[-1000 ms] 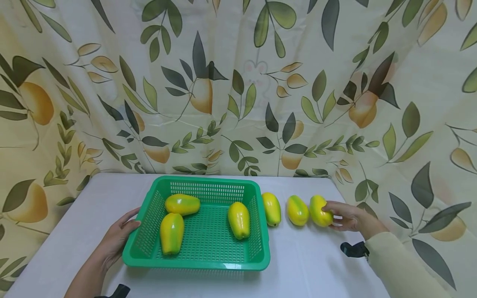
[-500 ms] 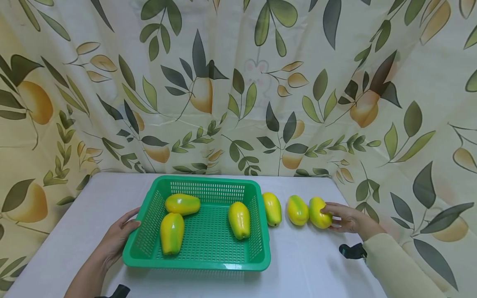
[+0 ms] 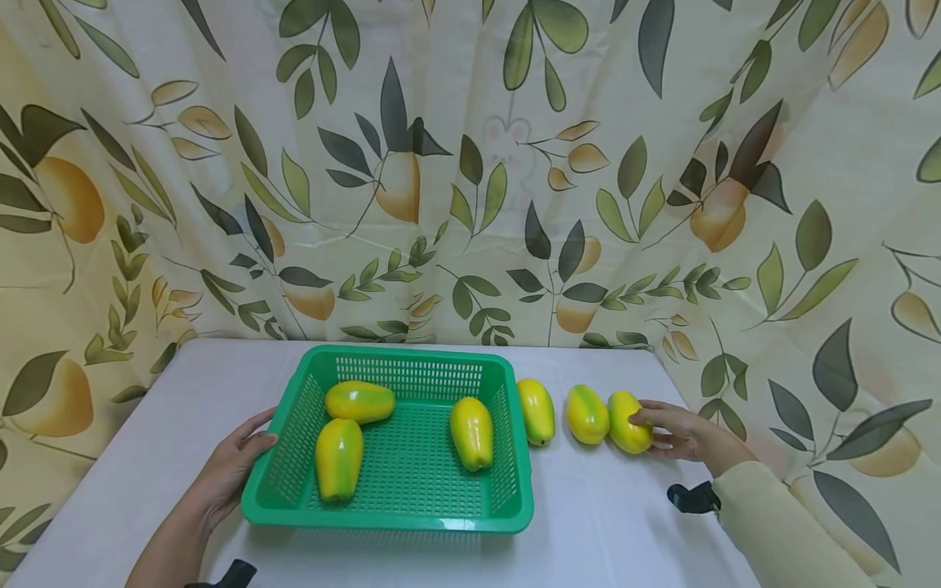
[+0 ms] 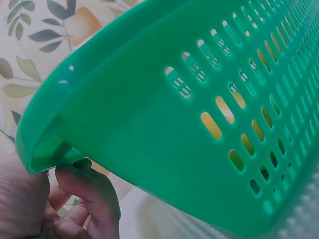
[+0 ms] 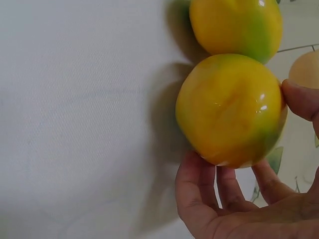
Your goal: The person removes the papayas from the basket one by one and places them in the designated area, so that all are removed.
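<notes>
A green plastic basket stands on the table, holding a papaya at its right and two more papayas at its left. My left hand grips the basket's left rim; in the left wrist view its fingers curl under that rim. On the right, my right hand holds a glossy yellow-green papaya between thumb and fingers. The right wrist view has this papaya end-on, with the thumb on one side and fingers beneath. It seems to touch the neighbouring papaya.
Another papaya lies close against the basket's right side. A white cloth covers the table. Behind it hangs a curtain printed with leaves and fruit.
My right hand has shifted slightly left and nearer with its papaya, bringing it closer to the neighbouring one. My left hand and the basket stay in place.
</notes>
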`<state>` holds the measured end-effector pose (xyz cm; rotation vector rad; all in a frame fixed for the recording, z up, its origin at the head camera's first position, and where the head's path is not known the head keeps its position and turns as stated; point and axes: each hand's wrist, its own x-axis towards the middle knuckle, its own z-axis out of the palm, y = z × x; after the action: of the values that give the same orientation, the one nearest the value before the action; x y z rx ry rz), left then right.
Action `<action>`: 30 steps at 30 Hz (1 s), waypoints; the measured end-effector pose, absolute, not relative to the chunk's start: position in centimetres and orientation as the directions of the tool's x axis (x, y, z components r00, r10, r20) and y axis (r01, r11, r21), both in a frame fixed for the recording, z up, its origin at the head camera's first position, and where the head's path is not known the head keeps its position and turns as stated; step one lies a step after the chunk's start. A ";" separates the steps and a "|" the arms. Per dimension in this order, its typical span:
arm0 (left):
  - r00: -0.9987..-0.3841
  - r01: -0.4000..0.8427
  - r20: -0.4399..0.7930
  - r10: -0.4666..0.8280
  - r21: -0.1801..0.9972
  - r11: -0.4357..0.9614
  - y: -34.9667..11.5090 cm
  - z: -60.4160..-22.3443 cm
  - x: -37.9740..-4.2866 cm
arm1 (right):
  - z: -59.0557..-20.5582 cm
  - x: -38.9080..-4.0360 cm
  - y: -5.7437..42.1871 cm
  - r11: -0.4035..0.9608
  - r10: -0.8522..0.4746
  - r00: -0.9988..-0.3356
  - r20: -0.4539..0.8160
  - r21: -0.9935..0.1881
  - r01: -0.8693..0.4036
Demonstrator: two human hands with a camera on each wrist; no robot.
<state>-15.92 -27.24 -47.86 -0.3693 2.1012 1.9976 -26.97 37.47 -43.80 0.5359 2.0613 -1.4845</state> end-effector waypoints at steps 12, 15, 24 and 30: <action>-0.947 -0.322 -0.321 -0.029 0.946 0.043 -27.2 -47.8 -16.0 | -43.6 -27.0 37.6 0.329 0.013 -0.778 -0.628 -0.732 0.597; -0.945 -0.326 -0.325 -0.026 0.944 0.041 -27.2 -47.8 -16.0 | -43.5 -26.9 37.5 0.337 0.015 -0.781 -0.624 -0.733 0.591; -0.944 -0.331 -0.330 -0.024 0.943 0.046 -27.3 -47.9 -15.9 | -43.2 -26.8 37.5 0.361 0.020 -0.791 -0.612 -0.733 0.576; -0.942 -0.334 -0.333 -0.022 0.942 0.042 -27.3 -48.0 -15.9 | -42.6 -26.8 37.8 0.365 0.035 -0.796 -0.604 -0.734 0.573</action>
<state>-15.91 -27.34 -47.97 -0.3666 2.0894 1.9950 -26.82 37.76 -42.58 0.5245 2.1360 -1.4379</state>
